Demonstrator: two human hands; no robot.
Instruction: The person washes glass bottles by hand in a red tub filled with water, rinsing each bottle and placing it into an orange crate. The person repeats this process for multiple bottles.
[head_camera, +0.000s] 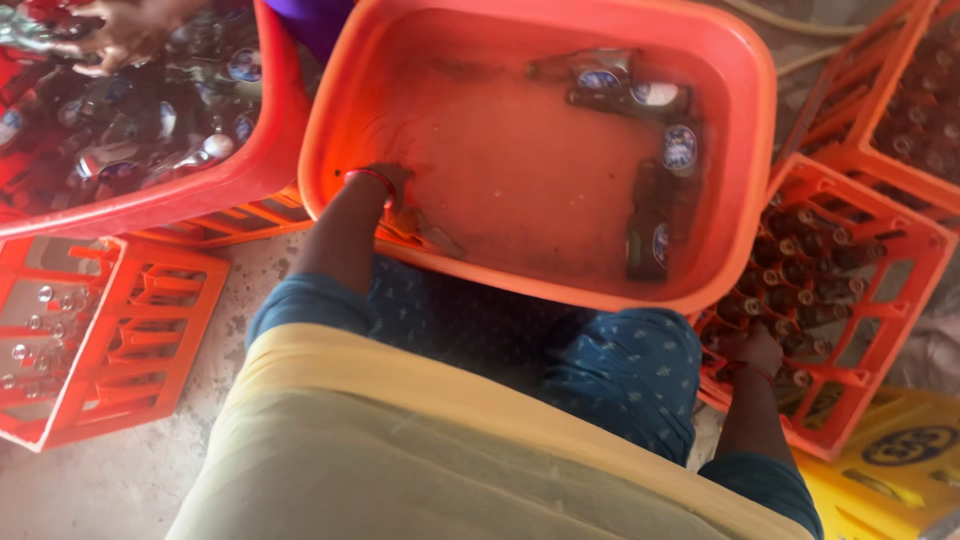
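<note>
My left hand (390, 190) dips into the murky water of an orange plastic basin (735, 120) at its near left edge; under the water it seems to hold something narrow, too blurred to name. Several dark glass bottles (650, 215) with round labels lie sunk along the basin's far and right sides. My right hand (752, 350) reaches down into an orange crate (905, 290) at the right, its fingers closed around the top of a dark bottle (775, 345) among several standing bottles.
A second red basin (270, 150) at the upper left is full of bottles, and another person's hand (120, 35) works in it. An orange crate (130, 330) lies at the left, another (870, 90) at the upper right, a yellow crate (890, 470) at the lower right.
</note>
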